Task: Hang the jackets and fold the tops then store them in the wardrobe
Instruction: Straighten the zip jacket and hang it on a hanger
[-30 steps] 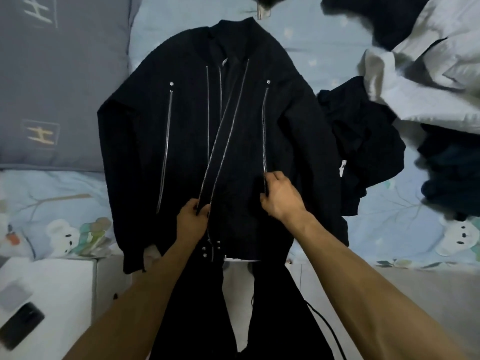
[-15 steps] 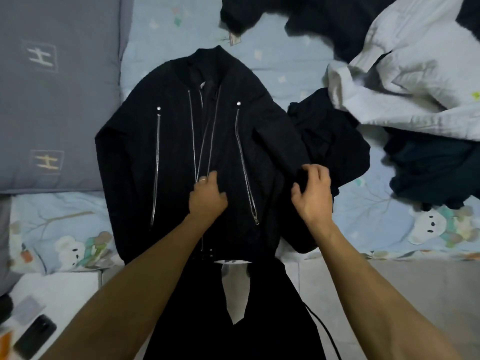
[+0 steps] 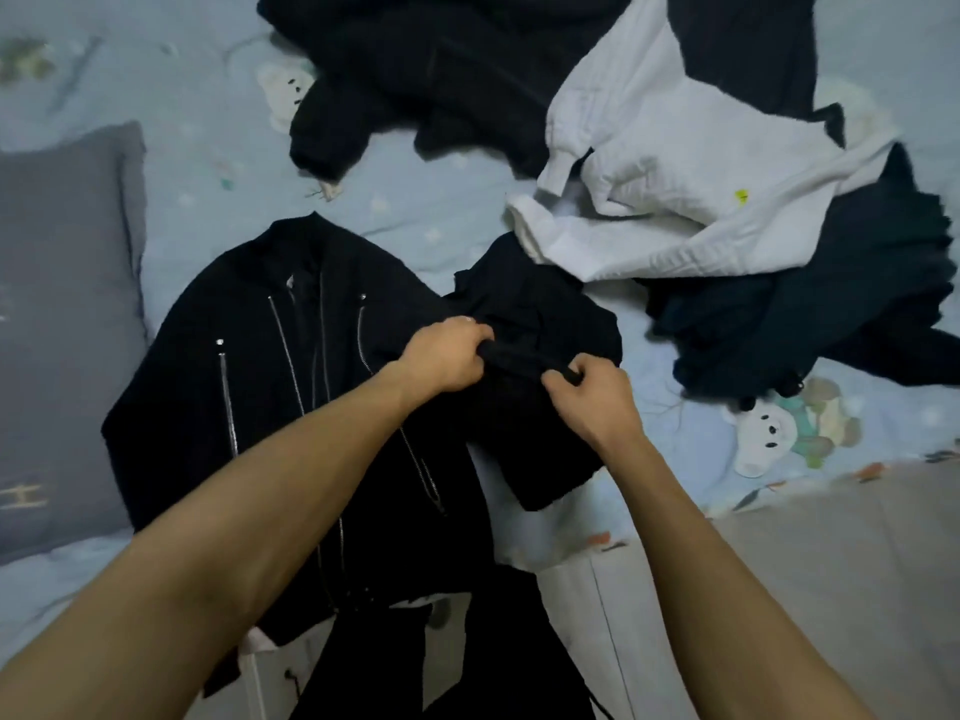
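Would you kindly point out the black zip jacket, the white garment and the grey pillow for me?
black zip jacket (image 3: pixel 249 407): head view, on its front panel beside a zip.
white garment (image 3: pixel 670 148): head view, on its crumpled middle.
grey pillow (image 3: pixel 57 304): head view, on its face.

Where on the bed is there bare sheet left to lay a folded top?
Bare sheet lies between the grey pillow, the zipped black jacket and the upper dark garment. The right side is crowded: the white top overlaps dark clothes.

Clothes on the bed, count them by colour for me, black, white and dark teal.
Black: 3, the zip jacket, the garment under both hands, the one at the top
White: 1
Dark teal: 1
Total: 5
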A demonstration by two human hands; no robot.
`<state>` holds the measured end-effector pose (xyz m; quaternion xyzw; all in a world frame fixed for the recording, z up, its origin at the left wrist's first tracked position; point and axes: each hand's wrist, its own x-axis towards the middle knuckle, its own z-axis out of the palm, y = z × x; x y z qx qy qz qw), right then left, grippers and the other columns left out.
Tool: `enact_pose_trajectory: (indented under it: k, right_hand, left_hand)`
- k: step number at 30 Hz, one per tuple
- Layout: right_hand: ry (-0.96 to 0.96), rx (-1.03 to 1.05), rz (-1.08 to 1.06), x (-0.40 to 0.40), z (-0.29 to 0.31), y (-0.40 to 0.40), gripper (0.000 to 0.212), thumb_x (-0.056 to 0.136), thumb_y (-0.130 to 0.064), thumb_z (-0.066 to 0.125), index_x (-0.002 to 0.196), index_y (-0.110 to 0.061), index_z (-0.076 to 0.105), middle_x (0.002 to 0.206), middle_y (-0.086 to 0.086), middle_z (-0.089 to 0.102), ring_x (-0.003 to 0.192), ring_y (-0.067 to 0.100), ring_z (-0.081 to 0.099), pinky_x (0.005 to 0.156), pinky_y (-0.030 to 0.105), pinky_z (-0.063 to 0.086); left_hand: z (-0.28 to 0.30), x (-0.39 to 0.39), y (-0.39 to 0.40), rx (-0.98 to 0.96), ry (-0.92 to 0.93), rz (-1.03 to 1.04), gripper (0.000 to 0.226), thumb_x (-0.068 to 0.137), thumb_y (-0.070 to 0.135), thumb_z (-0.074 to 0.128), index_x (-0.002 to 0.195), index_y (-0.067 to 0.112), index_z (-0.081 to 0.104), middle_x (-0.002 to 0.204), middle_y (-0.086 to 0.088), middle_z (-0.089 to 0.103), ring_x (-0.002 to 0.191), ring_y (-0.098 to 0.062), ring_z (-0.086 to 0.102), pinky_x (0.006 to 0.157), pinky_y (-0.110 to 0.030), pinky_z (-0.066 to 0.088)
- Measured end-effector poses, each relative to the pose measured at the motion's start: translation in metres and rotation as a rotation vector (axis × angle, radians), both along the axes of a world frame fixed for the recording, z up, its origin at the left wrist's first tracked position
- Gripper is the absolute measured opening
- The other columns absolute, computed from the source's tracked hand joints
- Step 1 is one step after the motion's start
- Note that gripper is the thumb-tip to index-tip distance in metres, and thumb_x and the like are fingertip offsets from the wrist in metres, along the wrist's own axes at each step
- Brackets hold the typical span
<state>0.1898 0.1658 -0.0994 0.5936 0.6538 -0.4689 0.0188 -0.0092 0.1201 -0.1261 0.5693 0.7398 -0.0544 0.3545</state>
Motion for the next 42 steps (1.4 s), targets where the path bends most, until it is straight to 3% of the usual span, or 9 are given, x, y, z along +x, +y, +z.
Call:
enact_pose_trajectory:
  k: [3, 5, 8, 10, 14, 21, 28, 34, 42]
  right_hand:
    - [-0.029, 0.267, 0.087, 0.012, 0.029, 0.033, 0.030, 0.092, -0.035, 0.061, 0.076, -0.014, 0.046, 0.068, -0.001, 0.051, 0.062, 0.015, 0.046, 0.054, 0.033, 0.031]
    - [-0.023, 0.394, 0.156, 0.010, 0.046, 0.048, 0.022, 0.094, -0.032, 0.060, 0.092, -0.010, 0.055, 0.086, 0.005, 0.057, 0.076, 0.021, 0.052, 0.063, 0.033, 0.035]
    - [-0.123, 0.418, 0.281, 0.006, 0.067, 0.060, 0.029, 0.094, -0.023, 0.058, 0.117, -0.006, 0.055, 0.115, 0.013, 0.055, 0.102, 0.031, 0.055, 0.080, 0.039, 0.046]
    - [-0.158, 0.382, 0.318, 0.006, 0.083, 0.057, 0.028, 0.092, -0.016, 0.056, 0.118, -0.004, 0.055, 0.118, 0.015, 0.055, 0.105, 0.033, 0.056, 0.083, 0.039, 0.047]
    - [-0.044, 0.189, 0.420, -0.005, 0.103, 0.031, 0.037, 0.086, -0.003, 0.047, 0.119, -0.013, 0.062, 0.111, 0.010, 0.066, 0.099, 0.029, 0.063, 0.085, 0.040, 0.054]
    - [0.273, 0.180, 0.846, -0.101, 0.146, -0.070, 0.031, 0.088, -0.010, 0.054, 0.115, -0.020, 0.067, 0.105, -0.001, 0.070, 0.097, 0.019, 0.066, 0.088, 0.037, 0.054]
    - [0.640, 0.266, 1.390, -0.219, 0.231, -0.293, 0.025, 0.085, -0.010, 0.060, 0.106, -0.018, 0.070, 0.092, -0.004, 0.072, 0.085, 0.012, 0.064, 0.082, 0.029, 0.050]
    - [0.783, 0.180, 1.725, -0.264, 0.271, -0.478, 0.017, 0.089, -0.010, 0.063, 0.103, -0.014, 0.070, 0.085, -0.005, 0.066, 0.079, 0.010, 0.061, 0.068, 0.013, 0.041]
    - [1.068, -0.042, 2.227, -0.242, 0.316, -0.740, 0.014, 0.089, -0.008, 0.061, 0.098, -0.014, 0.071, 0.083, -0.002, 0.070, 0.072, 0.009, 0.062, 0.069, 0.017, 0.047]
  left_hand:
    - [0.033, -0.001, 0.013, 0.196, -0.171, 0.356, 0.023, 0.086, 0.010, 0.056, 0.103, 0.018, 0.069, 0.105, -0.005, 0.066, 0.099, -0.024, 0.062, 0.091, -0.036, 0.050]
    - [0.053, 0.008, 0.015, 0.257, -0.256, 0.448, 0.029, 0.090, 0.007, 0.059, 0.116, 0.017, 0.066, 0.110, -0.005, 0.067, 0.097, -0.020, 0.063, 0.091, -0.028, 0.048]
    - [0.075, 0.028, 0.014, 0.085, -0.315, 0.318, 0.063, 0.093, 0.004, 0.059, 0.150, 0.022, 0.039, 0.152, -0.006, 0.041, 0.103, -0.014, 0.064, 0.100, -0.024, 0.045]
    - [0.085, 0.034, 0.007, 0.051, -0.268, 0.271, 0.063, 0.093, 0.006, 0.059, 0.150, 0.023, 0.039, 0.160, -0.004, 0.029, 0.116, -0.018, 0.060, 0.106, -0.027, 0.042]
    - [0.115, 0.026, -0.038, 0.160, -0.368, 0.544, 0.028, 0.095, 0.013, 0.061, 0.119, 0.027, 0.066, 0.112, 0.003, 0.070, 0.105, -0.016, 0.067, 0.098, -0.030, 0.050]
    - [0.207, -0.018, -0.198, 0.540, -0.314, 1.021, 0.020, 0.092, 0.007, 0.065, 0.094, 0.026, 0.071, 0.081, 0.006, 0.075, 0.074, -0.008, 0.069, 0.081, -0.026, 0.054]
    - [0.286, -0.033, -0.454, 0.959, 0.001, 1.522, 0.024, 0.091, -0.001, 0.063, 0.089, 0.023, 0.068, 0.085, -0.005, 0.072, 0.078, -0.012, 0.067, 0.076, -0.018, 0.051]
    - [0.318, 0.009, -0.636, 1.086, 0.278, 1.871, 0.030, 0.089, -0.002, 0.062, 0.081, 0.026, 0.069, 0.069, 0.003, 0.071, 0.074, -0.014, 0.067, 0.077, -0.029, 0.054]
    - [0.362, 0.119, -0.828, 1.096, 0.852, 2.251, 0.026, 0.088, 0.002, 0.063, 0.081, 0.027, 0.069, 0.067, 0.007, 0.070, 0.068, -0.010, 0.066, 0.072, -0.029, 0.054]
